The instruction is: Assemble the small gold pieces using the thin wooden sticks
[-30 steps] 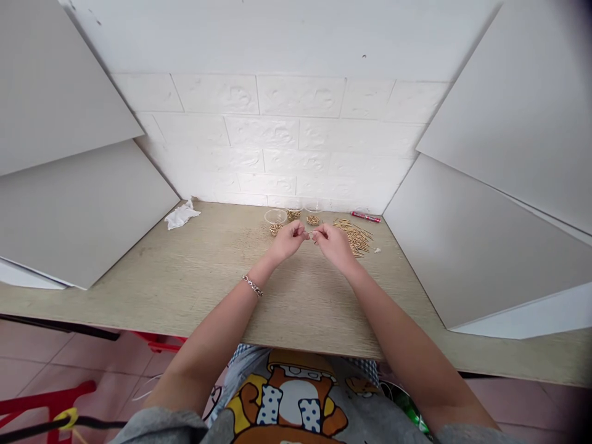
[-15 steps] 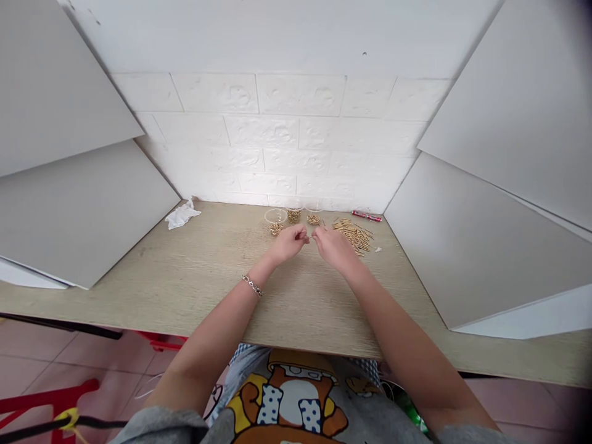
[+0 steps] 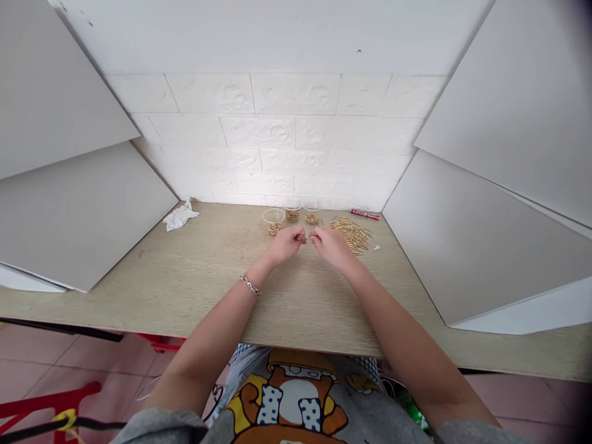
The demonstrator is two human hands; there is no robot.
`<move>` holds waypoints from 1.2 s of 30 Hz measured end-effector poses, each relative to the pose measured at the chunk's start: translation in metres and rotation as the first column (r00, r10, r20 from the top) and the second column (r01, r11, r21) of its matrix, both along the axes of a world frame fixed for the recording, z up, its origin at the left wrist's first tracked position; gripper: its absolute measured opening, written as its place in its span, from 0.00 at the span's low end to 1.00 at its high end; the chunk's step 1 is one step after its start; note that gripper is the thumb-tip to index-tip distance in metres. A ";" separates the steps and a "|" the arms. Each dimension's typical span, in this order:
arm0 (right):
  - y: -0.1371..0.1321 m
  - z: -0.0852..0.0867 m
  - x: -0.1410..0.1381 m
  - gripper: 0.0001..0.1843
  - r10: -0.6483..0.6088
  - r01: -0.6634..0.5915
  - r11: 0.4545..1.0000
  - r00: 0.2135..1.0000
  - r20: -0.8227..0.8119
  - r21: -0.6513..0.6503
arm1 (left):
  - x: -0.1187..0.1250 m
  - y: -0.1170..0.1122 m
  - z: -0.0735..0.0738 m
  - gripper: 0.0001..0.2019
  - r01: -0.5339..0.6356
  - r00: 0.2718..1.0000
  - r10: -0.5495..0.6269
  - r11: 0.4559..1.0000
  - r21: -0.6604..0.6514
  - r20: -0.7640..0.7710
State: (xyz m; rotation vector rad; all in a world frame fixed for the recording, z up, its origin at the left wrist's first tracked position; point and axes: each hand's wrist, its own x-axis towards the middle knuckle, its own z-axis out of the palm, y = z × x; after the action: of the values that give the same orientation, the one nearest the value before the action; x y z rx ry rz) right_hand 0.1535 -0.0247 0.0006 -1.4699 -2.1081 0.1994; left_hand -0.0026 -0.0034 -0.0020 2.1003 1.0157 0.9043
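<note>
Left hand [image 3: 287, 242] and right hand [image 3: 329, 244] meet fingertip to fingertip over the worktop [image 3: 194, 277], pinching a tiny gold piece [image 3: 308, 238]. Risk: it slips and vanishes among the gold sticks [image 3: 352, 234].

Both forearms stretched forward, left hand [image 3: 287, 241] and right hand [image 3: 329, 243] close together, fingertips pinched, nearly touching

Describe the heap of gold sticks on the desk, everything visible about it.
The heap of gold sticks is a loose scatter of thin, short, straw-coloured rods with a metallic look, lying flat on the wooden desk and pointing mostly one way, with a few strays. It sits near the back wall, just beyond the right hand, which does not touch it. A red pen lies behind it and a small white scrap lies beside it.
</note>
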 end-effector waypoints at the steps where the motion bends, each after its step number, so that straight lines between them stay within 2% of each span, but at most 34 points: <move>1: 0.000 0.000 0.001 0.09 0.019 -0.019 1.000 1.000 0.010 0.002 | 0.000 0.000 -0.001 0.08 0.004 1.000 -0.004 1.000 0.010 -0.013; 6: -0.001 0.002 0.005 0.09 0.071 -0.075 0.996 0.995 -0.074 -0.055 | 0.000 0.000 -0.002 0.09 0.026 0.998 -0.024 0.999 0.044 -0.058; 14: 0.001 -0.003 0.000 0.09 0.044 -0.044 0.999 0.995 -0.091 -0.003 | -0.001 0.000 0.000 0.09 0.010 0.998 -0.003 0.994 0.106 -0.061; 18: 0.000 -0.003 -0.004 0.09 -0.013 0.010 1.000 0.996 -0.094 -0.025 | -0.001 0.001 0.000 0.09 -0.011 0.994 0.028 0.987 0.160 -0.107; 22: -0.001 -0.002 -0.003 0.09 0.012 -0.014 1.000 0.995 -0.095 -0.016 | -0.001 0.000 0.001 0.08 -0.016 0.991 0.039 0.984 0.176 -0.127; 25: 0.000 0.000 0.000 0.08 0.011 -0.040 0.995 0.957 -0.290 -0.092 | 0.001 -0.002 0.004 0.07 -0.031 0.998 0.037 0.993 0.117 -0.050; 29: 0.003 0.005 0.001 0.08 0.001 -0.150 0.969 0.800 -0.599 -0.198 | 0.005 -0.003 0.007 0.01 0.000 0.980 0.008 0.999 -0.038 0.201; 32: 0.004 0.008 0.000 0.10 -0.014 -0.189 0.956 0.735 -0.678 -0.224 | 0.008 -0.003 0.008 0.04 0.072 0.935 -0.009 0.984 -0.166 0.354; 36: 0.003 0.010 -0.002 0.09 -0.048 -0.149 0.960 0.745 -0.665 -0.236 | 0.009 -0.004 0.012 0.04 0.050 0.919 0.061 0.962 -0.268 0.389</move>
State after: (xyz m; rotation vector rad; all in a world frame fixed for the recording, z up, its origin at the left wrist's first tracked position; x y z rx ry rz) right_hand 0.1519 -0.0219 0.0102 -1.2231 -1.5546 0.9352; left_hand 0.0064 -0.0079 0.0103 1.6019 0.8740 1.0704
